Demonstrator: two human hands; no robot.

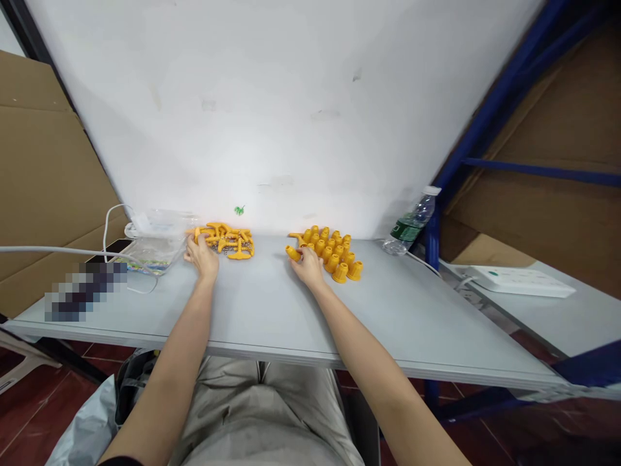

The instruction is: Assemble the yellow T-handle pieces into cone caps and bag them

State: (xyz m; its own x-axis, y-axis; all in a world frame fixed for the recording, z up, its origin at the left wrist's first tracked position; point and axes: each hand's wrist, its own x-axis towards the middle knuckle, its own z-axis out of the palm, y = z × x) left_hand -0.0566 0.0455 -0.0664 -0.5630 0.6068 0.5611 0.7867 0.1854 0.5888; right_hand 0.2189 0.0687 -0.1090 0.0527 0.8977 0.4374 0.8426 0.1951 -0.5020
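A heap of yellow T-shaped plastic parts (228, 239) lies at the back of the grey table (272, 317), left of centre. My left hand (201, 255) rests at the heap's left edge, fingers closed on one T-shaped part. To the right stands a cluster of several yellow cone-shaped caps (334, 252), upright in rows. My right hand (305, 264) is at the cluster's left side, fingers pinched round one cap (292, 253) that lies tilted on its side.
A clear plastic container (155, 243) and a white cable (109, 226) sit at the left, beside a dark device. A water bottle (412, 223) lies at the right rear. A white power strip (519, 280) rests on the neighbouring table. A white wall panel rises directly behind.
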